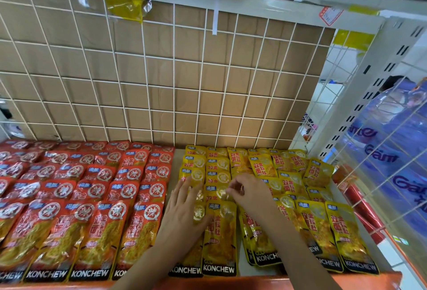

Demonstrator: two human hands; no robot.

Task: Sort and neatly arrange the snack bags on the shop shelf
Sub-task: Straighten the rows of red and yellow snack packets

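Red snack bags [87,199] lie in overlapping rows across the left half of the shelf. Yellow snack bags [291,188] fill the right half in similar rows. My left hand [182,211] lies flat with straight fingers on the leftmost column of yellow bags. My right hand [247,191] has curled fingers that pinch the top edge of a yellow bag [218,191] in the second column. The front yellow bag [219,241] lies between my two forearms.
A white wire grid [161,77] backed with brown cardboard closes the rear. The orange shelf lip [254,281] runs along the front. At the right, a wire side panel [381,174] stands before blue packs [397,151] and red packets [360,208].
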